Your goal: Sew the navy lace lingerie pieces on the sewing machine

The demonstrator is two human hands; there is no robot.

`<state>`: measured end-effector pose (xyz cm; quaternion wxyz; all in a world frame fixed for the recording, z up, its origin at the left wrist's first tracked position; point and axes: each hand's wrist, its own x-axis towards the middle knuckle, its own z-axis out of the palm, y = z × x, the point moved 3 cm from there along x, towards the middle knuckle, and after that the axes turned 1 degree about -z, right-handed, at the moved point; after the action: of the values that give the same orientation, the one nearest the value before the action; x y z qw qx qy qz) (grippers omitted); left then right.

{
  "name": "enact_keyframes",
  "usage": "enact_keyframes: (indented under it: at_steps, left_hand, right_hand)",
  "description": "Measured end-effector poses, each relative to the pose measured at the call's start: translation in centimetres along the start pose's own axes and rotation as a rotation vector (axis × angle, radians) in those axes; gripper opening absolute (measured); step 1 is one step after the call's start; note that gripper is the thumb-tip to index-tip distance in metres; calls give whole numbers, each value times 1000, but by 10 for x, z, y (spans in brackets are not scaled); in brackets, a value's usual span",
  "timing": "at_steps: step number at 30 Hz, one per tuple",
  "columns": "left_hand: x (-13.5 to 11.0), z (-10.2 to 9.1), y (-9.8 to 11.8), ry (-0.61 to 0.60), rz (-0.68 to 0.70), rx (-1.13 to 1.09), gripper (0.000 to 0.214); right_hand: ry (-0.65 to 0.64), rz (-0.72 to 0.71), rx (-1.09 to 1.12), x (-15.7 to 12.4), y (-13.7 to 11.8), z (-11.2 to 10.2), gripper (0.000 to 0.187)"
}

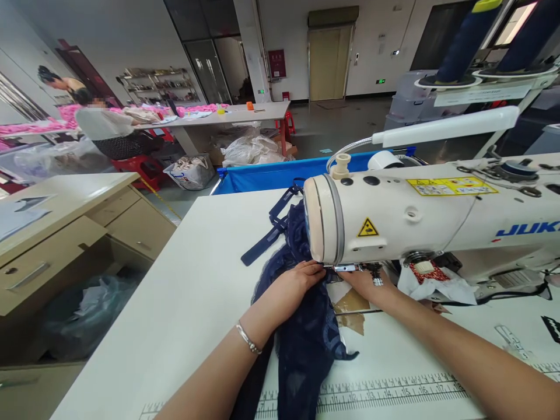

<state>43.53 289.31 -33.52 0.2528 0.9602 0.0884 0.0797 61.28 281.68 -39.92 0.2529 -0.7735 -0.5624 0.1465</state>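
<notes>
A navy lace bra [301,326] hangs over the table edge under the head of a white sewing machine [371,210]. Its straps [262,245] lie on the table to the left of the machine. My left hand [301,277] is on the bra beside the presser-foot area, fingers close together and curled onto the fabric. Under the machine head is my right hand [361,283], near the needle area at the bra's right edge. The machine head and metal parts hide its fingers, and the needle point is hidden too.
A ruler strip [371,396] runs along the white table's [210,280] front edge. Behind the table is a blue cloth bin [262,177]. Left stands a desk [65,204] with an open drawer space. Thread cones [464,46] rise at upper right. A seated person [107,125] works farther back.
</notes>
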Motion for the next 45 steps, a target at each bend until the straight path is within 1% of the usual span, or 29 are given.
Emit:
enact_keyframes:
  at_steps: [5,9,11,15,20,22,24,29,35,37,40,42,45]
  left_hand:
    - [1,-2,1,2,4,-29,56]
    - [1,-2,0,-16,2,6,55]
    - [0,-1,0,-9,9,3,55]
    - [-1,-1,-1,31,25,-27,54]
    - [-1,-1,1,-17,15,69,48]
    - [-1,-1,1,-29,1,97,47]
    - [-1,-1,1,-32,-10,105,48]
    - [0,0,-2,-24,17,101,52]
    - [0,1,-2,-16,23,122,51]
    - [0,2,-2,-23,20,127,51]
    - [0,3,-3,-25,17,119,51]
    - [0,3,-4,-18,20,104,51]
    - [-1,3,-3,-13,17,101,51]
  right_hand:
    - [8,4,-26,-1,1,-2,34]
    - [-38,-24,-55,-2,-2,-4,33]
    - [-41,-30,-78,-4,-5,-5,35]
    - [47,-49,-91,-5,-9,-8,36]
    - [152,-132,-113,-4,-5,-4,30]
    - [176,-145,-121,-2,-2,-1,30]
    - [162,-156,-131,-1,1,1,29]
    - [55,-177,-186,0,8,8,30]
    - [22,-156,-270,-8,11,17,39]
    - [45,-125,-234,-9,9,16,33]
    - [120,-74,-133,-7,4,8,24]
    - [142,-80,-102,-6,0,3,24]
    - [147,-115,-119,-4,-4,-4,24]
